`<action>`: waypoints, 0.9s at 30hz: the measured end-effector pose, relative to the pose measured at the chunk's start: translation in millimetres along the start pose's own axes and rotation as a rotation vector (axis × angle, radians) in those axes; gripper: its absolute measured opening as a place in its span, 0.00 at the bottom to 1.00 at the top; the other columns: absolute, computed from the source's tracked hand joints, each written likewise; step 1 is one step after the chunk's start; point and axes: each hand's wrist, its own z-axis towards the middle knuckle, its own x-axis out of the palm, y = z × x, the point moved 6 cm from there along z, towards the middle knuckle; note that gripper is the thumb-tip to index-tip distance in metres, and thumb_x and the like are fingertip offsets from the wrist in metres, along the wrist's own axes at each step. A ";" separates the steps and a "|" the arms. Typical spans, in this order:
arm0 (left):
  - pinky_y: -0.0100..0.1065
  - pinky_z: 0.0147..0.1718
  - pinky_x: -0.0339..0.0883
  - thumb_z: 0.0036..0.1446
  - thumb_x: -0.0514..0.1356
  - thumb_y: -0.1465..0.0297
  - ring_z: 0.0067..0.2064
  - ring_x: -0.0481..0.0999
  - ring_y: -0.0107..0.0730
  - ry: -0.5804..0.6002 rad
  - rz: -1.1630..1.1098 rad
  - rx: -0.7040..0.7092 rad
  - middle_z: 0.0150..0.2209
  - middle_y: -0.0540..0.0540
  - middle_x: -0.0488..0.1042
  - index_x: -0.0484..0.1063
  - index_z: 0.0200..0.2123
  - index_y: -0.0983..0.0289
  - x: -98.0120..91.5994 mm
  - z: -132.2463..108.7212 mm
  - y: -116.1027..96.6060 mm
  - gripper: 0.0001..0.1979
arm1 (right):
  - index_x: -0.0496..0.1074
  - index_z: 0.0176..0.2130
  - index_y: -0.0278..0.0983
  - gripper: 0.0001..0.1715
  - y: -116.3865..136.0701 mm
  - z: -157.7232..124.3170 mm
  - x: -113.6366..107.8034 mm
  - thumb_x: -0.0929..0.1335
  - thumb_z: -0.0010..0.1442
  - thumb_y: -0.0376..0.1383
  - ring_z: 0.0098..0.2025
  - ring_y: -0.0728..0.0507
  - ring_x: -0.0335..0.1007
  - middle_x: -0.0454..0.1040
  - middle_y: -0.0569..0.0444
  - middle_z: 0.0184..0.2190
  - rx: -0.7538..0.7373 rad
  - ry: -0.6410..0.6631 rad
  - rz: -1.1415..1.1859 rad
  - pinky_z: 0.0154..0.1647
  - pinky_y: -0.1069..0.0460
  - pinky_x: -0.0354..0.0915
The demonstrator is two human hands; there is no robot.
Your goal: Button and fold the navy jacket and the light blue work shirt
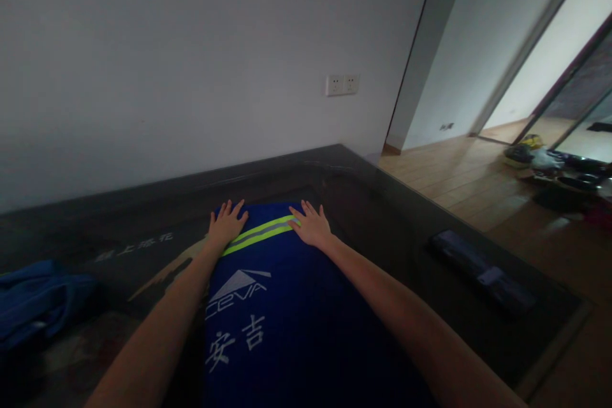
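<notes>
A dark blue garment (pixel 296 306) lies flat on a dark tabletop (pixel 377 229), its near part running out of the bottom of the view. It carries white lettering and a yellow-green and grey reflective stripe (pixel 261 234) across its far end. My left hand (pixel 226 227) rests on the far left corner with fingers spread. On the far right corner lies my right hand (pixel 312 223), palm down and fingers apart, touching the end of the stripe. Both palms are hidden against the cloth.
A crumpled blue cloth (pixel 41 303) lies at the left. On the right of the tabletop is a dark oblong object (pixel 480 271). Behind stands a white wall with a double socket (pixel 342 85). Bags and other items (pixel 549 162) sit on the wooden floor at far right.
</notes>
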 end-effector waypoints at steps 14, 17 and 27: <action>0.62 0.60 0.42 0.59 0.53 0.69 0.63 0.58 0.47 -0.139 -0.184 0.103 0.59 0.58 0.65 0.64 0.56 0.57 -93.3 -135.0 -37.4 0.20 | 0.68 0.56 0.36 0.25 28.0 -18.5 -31.3 0.55 0.69 0.41 0.65 0.41 0.50 0.62 0.44 0.61 -0.246 -0.293 -0.043 0.65 0.39 0.40; 0.65 0.58 0.41 0.60 0.54 0.65 0.64 0.55 0.51 -0.016 -0.157 0.174 0.61 0.59 0.62 0.65 0.55 0.57 -104.2 -185.9 -45.3 0.19 | 0.69 0.55 0.36 0.23 44.9 -31.4 -44.4 0.56 0.68 0.39 0.65 0.42 0.51 0.64 0.46 0.60 -0.337 -0.305 -0.020 0.65 0.41 0.42; 0.56 0.62 0.41 0.62 0.48 0.52 0.68 0.40 0.50 0.085 -0.039 0.403 0.69 0.58 0.41 0.46 0.66 0.51 -64.0 -308.4 -60.9 0.31 | 0.56 0.63 0.46 0.35 56.7 -175.8 -43.3 0.54 0.63 0.57 0.68 0.35 0.40 0.47 0.52 0.67 -0.461 0.036 0.007 0.63 0.33 0.48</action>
